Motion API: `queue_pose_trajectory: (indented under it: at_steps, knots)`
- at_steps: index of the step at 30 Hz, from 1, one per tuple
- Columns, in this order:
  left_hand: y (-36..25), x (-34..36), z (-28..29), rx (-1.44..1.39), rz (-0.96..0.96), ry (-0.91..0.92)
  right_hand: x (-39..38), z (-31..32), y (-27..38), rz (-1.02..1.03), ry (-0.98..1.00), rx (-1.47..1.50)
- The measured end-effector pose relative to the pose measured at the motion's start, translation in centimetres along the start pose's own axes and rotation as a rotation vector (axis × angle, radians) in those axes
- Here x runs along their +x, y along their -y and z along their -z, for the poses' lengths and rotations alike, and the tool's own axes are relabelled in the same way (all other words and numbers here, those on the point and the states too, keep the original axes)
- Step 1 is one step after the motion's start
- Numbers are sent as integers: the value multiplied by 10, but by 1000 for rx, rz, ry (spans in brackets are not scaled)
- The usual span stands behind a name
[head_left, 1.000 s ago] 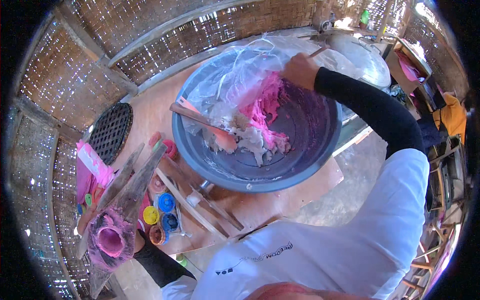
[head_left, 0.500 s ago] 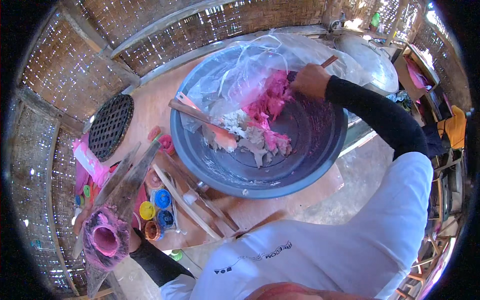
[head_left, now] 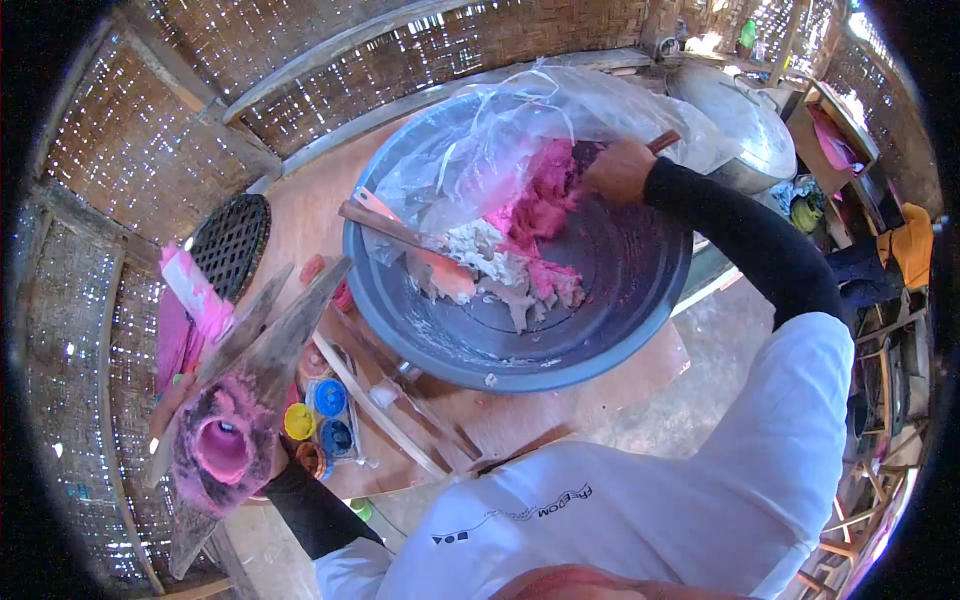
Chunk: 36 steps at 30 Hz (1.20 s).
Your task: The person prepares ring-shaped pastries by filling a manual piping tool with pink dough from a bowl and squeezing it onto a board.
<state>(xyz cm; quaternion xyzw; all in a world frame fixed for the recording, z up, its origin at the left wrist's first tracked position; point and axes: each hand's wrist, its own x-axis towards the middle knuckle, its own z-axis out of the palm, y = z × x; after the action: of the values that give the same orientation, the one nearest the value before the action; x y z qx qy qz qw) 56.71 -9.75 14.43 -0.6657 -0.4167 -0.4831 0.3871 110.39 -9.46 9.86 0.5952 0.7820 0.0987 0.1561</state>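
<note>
My right hand grips a wooden stick in a large grey-blue basin, beside bright pink dough. Greyish-white dough lies left of it. Clear plastic sheeting covers the back of the basin. A flat wooden-handled tool with an orange part lies across the basin's left side. My left hand, mostly hidden, holds a weathered wooden piece with long prongs and a pink-smeared round hollow.
Blue and yellow tubs and wooden strips lie on the board. A woven tray and pink-smeared bag are left; a metal pot, shelf and orange cloth are right, inside woven walls.
My right hand has moved down and slightly right from one second ago, and the stick with it. The pronged wooden piece in my left hand has shifted slightly, its tip now nearer the basin.
</note>
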Motion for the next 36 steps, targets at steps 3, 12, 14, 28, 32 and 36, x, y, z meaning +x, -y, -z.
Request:
queue_pose_trajectory:
  at_steps: [3, 12, 14, 28, 32, 36]
  knots:
    - [13, 0, 0, -375, 195, 156, -24, 38, 5, -22, 258, 21]
    - [-49, 44, -44, -741, -142, 118, -87, 193, 87, 74, -226, 806]
    - [-31, 26, -65, -844, 209, 181, -82, 210, 116, 115, -294, 792]
    - [-4, 35, -49, -668, 227, 261, -49, 217, 311, -194, -711, 57]
    - [17, 28, -58, -831, 297, 276, -71, 230, 295, -266, -679, 269]
    - [-1, 3, -89, -1445, 913, -81, -29, 206, 307, -253, -900, 663]
